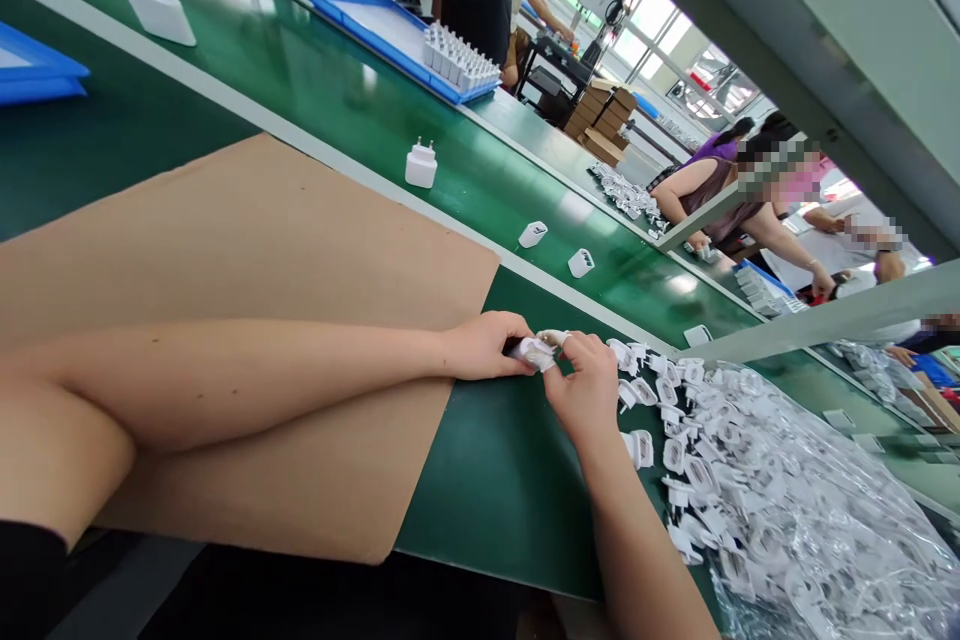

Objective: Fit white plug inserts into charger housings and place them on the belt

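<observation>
My left hand [495, 345] reaches in from the left, its fingers closed around a small white plastic charger part [536, 353]. My right hand [589, 385] meets it from the other side, with thumb and fingers pinched at the same white part. Whether the right fingers grip a second piece there is too small to tell. Just right of my right hand lie loose white plug covers [637, 392]. Beyond them spreads a large heap of such covers [712, 460], partly in a clear plastic bag [840, 510].
Brown cardboard [247, 250] lies under my left arm. Past a pale rail, a green conveyor belt [315, 110] carries white chargers, one upright charger [421, 164] among them. A blue tray [420, 50] of chargers stands across the belt. A slanted metal post [840, 320] crosses at right. Several co-workers sit beyond.
</observation>
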`<state>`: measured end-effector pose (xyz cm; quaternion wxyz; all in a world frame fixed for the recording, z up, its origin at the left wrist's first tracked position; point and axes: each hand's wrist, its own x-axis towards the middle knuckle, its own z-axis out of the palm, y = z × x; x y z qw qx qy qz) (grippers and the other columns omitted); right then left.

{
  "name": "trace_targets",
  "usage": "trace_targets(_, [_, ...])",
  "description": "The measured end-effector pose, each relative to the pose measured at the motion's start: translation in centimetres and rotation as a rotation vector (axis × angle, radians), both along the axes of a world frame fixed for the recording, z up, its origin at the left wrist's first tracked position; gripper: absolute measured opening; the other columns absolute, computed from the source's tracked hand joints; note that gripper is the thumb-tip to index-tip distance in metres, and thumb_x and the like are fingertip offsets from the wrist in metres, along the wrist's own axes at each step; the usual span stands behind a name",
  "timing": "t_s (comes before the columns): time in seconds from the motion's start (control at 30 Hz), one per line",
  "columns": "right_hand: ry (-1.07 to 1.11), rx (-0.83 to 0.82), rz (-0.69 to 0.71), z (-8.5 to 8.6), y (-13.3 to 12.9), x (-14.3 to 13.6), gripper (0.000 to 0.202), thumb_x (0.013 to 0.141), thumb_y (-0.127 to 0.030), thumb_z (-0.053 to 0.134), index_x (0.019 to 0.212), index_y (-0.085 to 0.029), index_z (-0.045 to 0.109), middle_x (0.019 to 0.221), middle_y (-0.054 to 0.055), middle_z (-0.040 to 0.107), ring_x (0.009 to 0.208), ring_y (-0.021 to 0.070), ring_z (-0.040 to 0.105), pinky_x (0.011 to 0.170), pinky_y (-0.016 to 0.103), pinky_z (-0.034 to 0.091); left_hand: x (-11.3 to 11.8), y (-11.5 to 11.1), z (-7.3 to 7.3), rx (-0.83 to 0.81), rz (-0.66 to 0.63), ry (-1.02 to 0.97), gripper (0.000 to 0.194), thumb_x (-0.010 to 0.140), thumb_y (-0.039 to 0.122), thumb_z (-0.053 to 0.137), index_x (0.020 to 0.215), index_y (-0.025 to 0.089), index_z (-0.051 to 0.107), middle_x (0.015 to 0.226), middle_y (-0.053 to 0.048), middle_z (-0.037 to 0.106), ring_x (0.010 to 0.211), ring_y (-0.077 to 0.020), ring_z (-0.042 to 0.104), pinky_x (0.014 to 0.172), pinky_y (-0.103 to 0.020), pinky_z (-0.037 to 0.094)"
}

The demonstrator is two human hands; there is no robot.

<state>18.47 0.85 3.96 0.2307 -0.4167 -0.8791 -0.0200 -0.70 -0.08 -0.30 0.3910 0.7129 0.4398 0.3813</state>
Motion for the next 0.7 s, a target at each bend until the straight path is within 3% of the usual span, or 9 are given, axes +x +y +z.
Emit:
trace_targets(0.13, [0.183, -0.181, 0.001, -0.8, 0.7, 0.5, 0.016, 0.081, -0.021, 0.063, 0.095, -0.023, 0.071, 0.081, 0.002, 0.069, 0.077, 0.0218, 0.060, 0.076, 0.036, 0.044, 0.2, -0.2, -0.4, -0.013, 0.014, 0.016, 0.025, 0.079, 0.041, 0.075, 0.090, 0.019, 0.070, 0.093, -0.003, 0.068, 0.084, -0.0200, 0.063, 0.073, -0.029, 0.047])
trace_targets(0.2, [0.300, -0.267, 0.033, -0.8, 1.3, 1.3, 0.030, 0.085, -0.029, 0.066, 0.114, -0.023, 0.069, 0.099, 0.005, 0.073, 0.087, 0.0229, 0.065, 0.083, 0.038, 0.049, 0.3, 0.7, -0.5, -0.024, 0.029, 0.019, 0.028, 0.078, 0.042, 0.075, 0.094, 0.019, 0.071, 0.095, -0.003, 0.070, 0.086, -0.0211, 0.065, 0.075, -0.030, 0.048])
trace_targets(0.27, [0.331, -0.249, -0.010, -0.7, 2.0, 2.6, 0.044, 0.088, -0.038, 0.067, 0.129, -0.022, 0.063, 0.118, 0.010, 0.070, 0.102, 0.0256, 0.065, 0.092, 0.042, 0.049, 0.2, 2.7, -0.4, -0.017, 0.089, 0.040, 0.031, 0.078, 0.040, 0.074, 0.102, 0.020, 0.072, 0.097, -0.003, 0.072, 0.087, -0.0214, 0.066, 0.077, -0.030, 0.050])
trace_targets(0.37, [0.111, -0.126, -0.298, -0.4, 3.0, 4.8, 0.049, 0.090, -0.038, 0.068, 0.134, -0.019, 0.061, 0.135, 0.017, 0.062, 0.121, 0.0349, 0.058, 0.102, 0.050, 0.043, -0.2, 7.6, 0.5, 0.093, 0.291, 0.246, 0.038, 0.081, 0.037, 0.070, 0.116, 0.022, 0.070, 0.102, -0.003, 0.074, 0.092, -0.0225, 0.067, 0.082, -0.031, 0.051])
trace_targets(0.47, [-0.178, -0.139, -0.574, -0.4, 3.7, 6.4, 0.049, 0.089, -0.030, 0.070, 0.136, -0.019, 0.062, 0.141, 0.019, 0.059, 0.126, 0.0403, 0.053, 0.101, 0.053, 0.041, -0.7, 12.6, 1.7, 0.198, 0.490, 0.460, 0.038, 0.082, 0.036, 0.066, 0.116, 0.020, 0.071, 0.103, -0.010, 0.072, 0.110, -0.0308, 0.061, 0.098, -0.041, 0.046])
trace_targets(0.6, [-0.256, -0.171, -0.608, -0.6, 4.2, 6.9, 0.043, 0.087, -0.018, 0.065, 0.130, -0.022, 0.066, 0.126, 0.014, 0.066, 0.117, 0.0342, 0.056, 0.093, 0.043, 0.043, -1.2, 16.0, 1.5, 0.248, 0.591, 0.545, 0.037, 0.080, 0.036, 0.062, 0.109, 0.014, 0.072, 0.111, -0.019, 0.067, 0.127, -0.0387, 0.049, 0.114, -0.055, 0.029])
trace_targets(0.7, [-0.199, -0.170, -0.586, -0.5, 4.4, 6.9, 0.036, 0.084, -0.018, 0.065, 0.120, -0.022, 0.071, 0.120, 0.011, 0.067, 0.113, 0.0333, 0.056, 0.091, 0.042, 0.044, -1.9, 16.6, 0.3, 0.402, 0.652, 0.618, 0.052, 0.076, 0.036, 0.062, 0.123, 0.014, 0.065, 0.143, -0.020, 0.053, 0.143, -0.0399, 0.034, 0.122, -0.057, 0.014])
